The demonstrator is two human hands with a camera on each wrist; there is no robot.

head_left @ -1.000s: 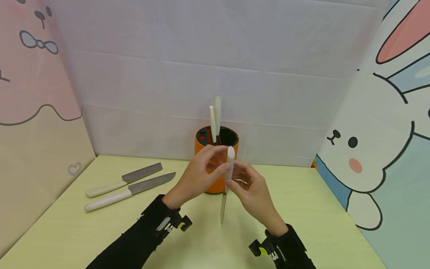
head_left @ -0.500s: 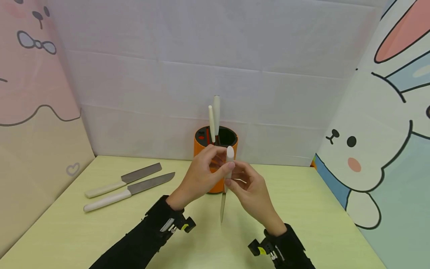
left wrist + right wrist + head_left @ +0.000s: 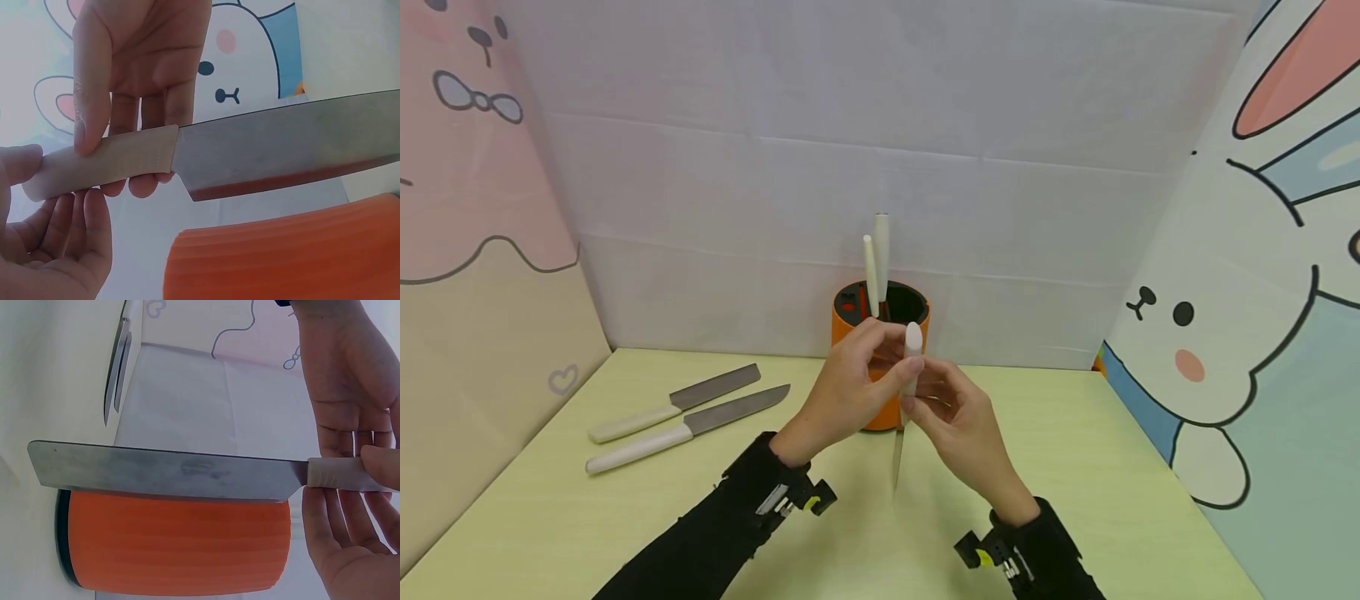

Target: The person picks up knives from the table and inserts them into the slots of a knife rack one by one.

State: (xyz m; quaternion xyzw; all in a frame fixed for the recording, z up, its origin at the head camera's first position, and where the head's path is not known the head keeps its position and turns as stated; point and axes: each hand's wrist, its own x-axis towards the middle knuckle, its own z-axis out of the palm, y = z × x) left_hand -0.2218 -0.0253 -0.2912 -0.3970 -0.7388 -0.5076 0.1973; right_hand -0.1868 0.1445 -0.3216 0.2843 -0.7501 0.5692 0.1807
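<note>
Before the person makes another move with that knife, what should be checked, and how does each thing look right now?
1. Left hand on the handle, off the blade: ok, it holds near the butt end.
2. Right hand off the blade: ok, it grips lower on the handle.
3. Blade apart from the orange holder: ok, the left wrist view shows a gap.
4. Blade above the holder's mouth: not ok, it points down in front of the holder.
5. Blade tip off the table: cannot tell.
6. Loose knives away from the hands: ok, the square-ended knife and pointed knife lie off to the left.
</note>
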